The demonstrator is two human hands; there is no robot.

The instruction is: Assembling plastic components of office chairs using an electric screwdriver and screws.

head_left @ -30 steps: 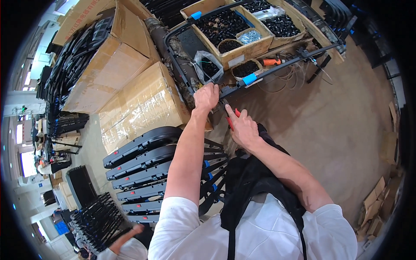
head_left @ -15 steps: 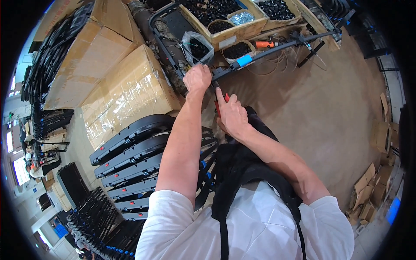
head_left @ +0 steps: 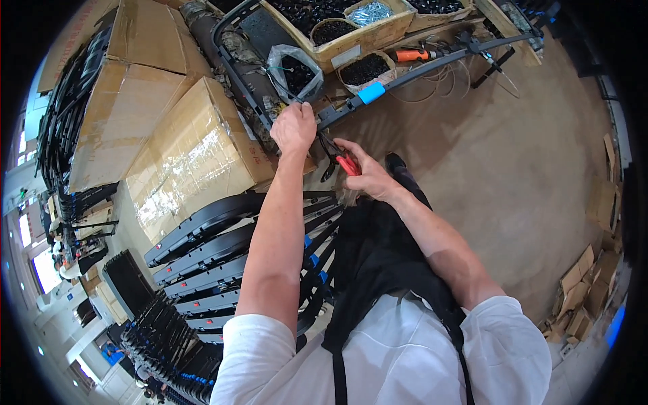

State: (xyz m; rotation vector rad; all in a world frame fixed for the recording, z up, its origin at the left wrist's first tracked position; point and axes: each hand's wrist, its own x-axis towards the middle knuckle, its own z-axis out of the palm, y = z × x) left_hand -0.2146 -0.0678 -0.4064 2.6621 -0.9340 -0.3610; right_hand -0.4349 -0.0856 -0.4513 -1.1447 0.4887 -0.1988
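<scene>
left hand (head_left: pixel 293 126) fisted on black frame tube (head_left: pixel 412 67) | right hand (head_left: pixel 365 173) gripping red-handled pliers (head_left: pixel 344 160) just right | cardboard boxes (head_left: pixel 192 152) left

Two bare hands at centre: left hand (head_left: pixel 294 127), right hand (head_left: pixel 368 174). One pair of red-handled pliers (head_left: pixel 343 159) in the right hand.

One long black frame bar (head_left: pixel 432 66) far, carrying one blue band (head_left: pixel 370 93).

Two large taped cardboard cartons on the left: nearer carton (head_left: pixel 196 158), farther carton (head_left: pixel 135 94).

One clear plastic bag (head_left: pixel 295 69) of dark small parts, far centre.

One orange-handled tool (head_left: pixel 413 55) far right of centre.

Stacked black curved frames (head_left: pixel 223 250), near left: at least six visible; exact count unclear.
</scene>
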